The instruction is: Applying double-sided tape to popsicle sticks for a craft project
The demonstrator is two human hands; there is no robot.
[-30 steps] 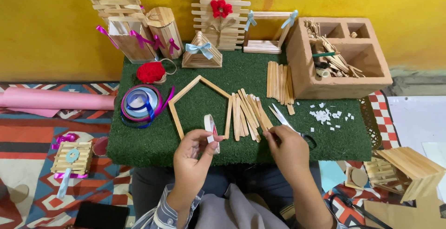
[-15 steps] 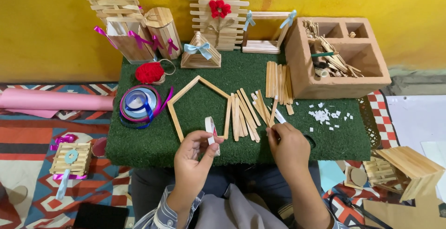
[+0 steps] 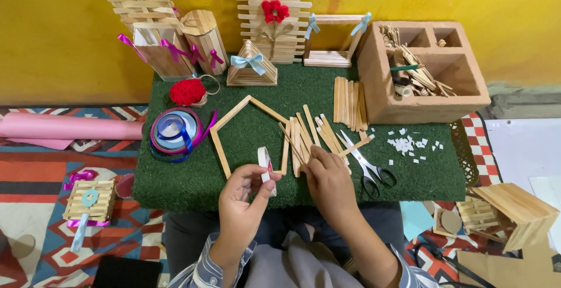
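Just past the left hand point(image 3: 244, 197), lying flat on the green turf mat point(image 3: 175, 180): a house-shaped frame of wooden sticks point(image 3: 248, 130). Left hand pinching a small roll of white tape point(image 3: 266, 168) upright between thumb and fingers. Right hand point(image 3: 328, 180) resting curled over the near end of a loose pile of craft sticks point(image 3: 310, 136), possibly gripping one, fingertips being hidden. Lying just to the right of that hand: scissors point(image 3: 368, 168), with white paper scraps point(image 3: 412, 144) beyond them.
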